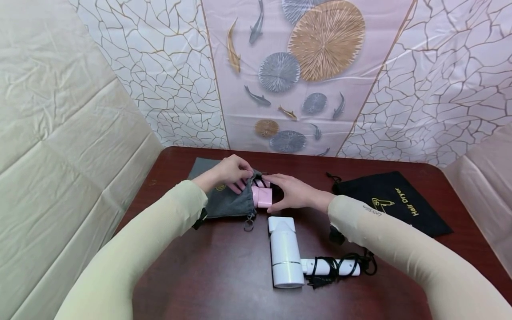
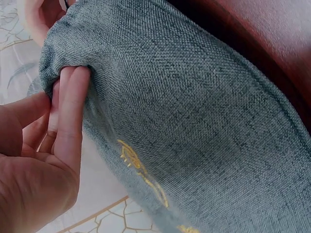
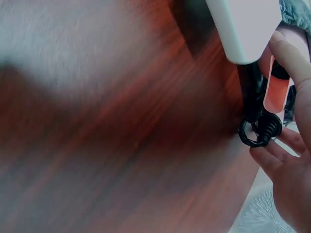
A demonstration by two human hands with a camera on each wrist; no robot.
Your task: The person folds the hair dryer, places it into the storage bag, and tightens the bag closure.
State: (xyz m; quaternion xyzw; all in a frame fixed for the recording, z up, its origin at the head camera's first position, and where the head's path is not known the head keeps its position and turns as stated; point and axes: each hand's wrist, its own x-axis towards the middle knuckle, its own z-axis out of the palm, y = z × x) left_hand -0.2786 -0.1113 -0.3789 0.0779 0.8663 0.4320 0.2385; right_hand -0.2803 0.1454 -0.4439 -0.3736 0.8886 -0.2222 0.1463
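At the lower middle of the frame, a white hair dryer (image 1: 286, 249) is lying on the dark red table (image 1: 216, 275), its handle pointing right and wrapped in black cord (image 1: 334, 266). Just beyond it, near the centre, I am curving my right hand (image 1: 294, 191) round the end of a pink hair dryer (image 1: 264, 198), thumb and fingers parted across it, the thumb touching its nozzle. That dryer is sticking out of the mouth of a grey bag (image 1: 224, 204), left of centre. With my left hand (image 1: 230, 172) I am pinching the bag's edge, fingertips tucking under the cloth, thumb outside. At the right, a black pouch (image 1: 400, 209) with gold lettering is lying flat. Behind everything, a patterned cloth (image 1: 280, 106) is hanging.
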